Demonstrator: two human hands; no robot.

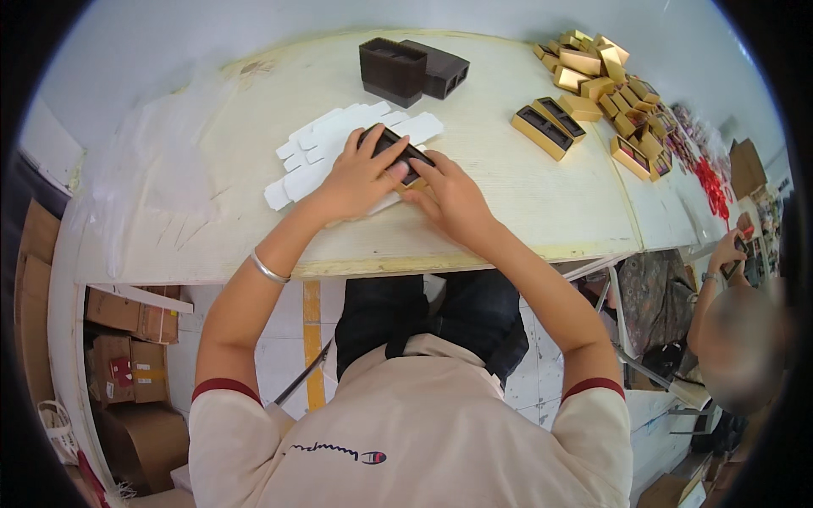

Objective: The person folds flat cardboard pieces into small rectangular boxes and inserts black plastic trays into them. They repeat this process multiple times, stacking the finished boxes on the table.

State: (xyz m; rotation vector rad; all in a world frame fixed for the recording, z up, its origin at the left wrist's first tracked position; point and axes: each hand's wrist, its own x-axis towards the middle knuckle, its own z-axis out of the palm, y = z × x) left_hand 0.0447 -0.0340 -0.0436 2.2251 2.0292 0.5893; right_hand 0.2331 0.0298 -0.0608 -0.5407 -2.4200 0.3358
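Note:
Between my hands is a small gold box with a black tray insert, held over the white flat cartons. My left hand lies over its left side, fingers bent onto the black insert. On the right end, my right hand grips the box with its thumb below and fingers on top. Much of the box's gold side is hidden under the hands. The white cartons lie flat in an overlapping pile beneath and behind it.
Stacks of dark trays stand at the back of the table. Two gold boxes with black inserts lie to the right, before a heap of gold boxes. Red cords lie far right, near another person's hand. Clear plastic lies left.

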